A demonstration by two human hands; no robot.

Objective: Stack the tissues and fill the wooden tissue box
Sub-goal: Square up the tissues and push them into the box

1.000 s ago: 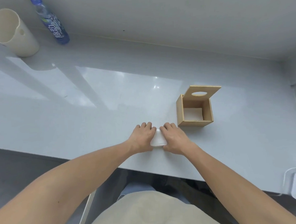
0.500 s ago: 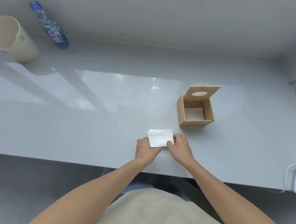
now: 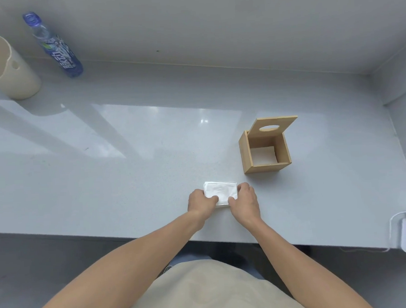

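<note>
Tissue stack [image 3: 220, 191] lies between, apparently pinched by, both hands.

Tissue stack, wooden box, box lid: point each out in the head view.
tissue stack [image 3: 220, 190], head view, bare top face between the hands
wooden box [image 3: 267, 167], head view, near front wall
box lid [image 3: 281, 122], head view, raised panel right of the oval hole
</note>
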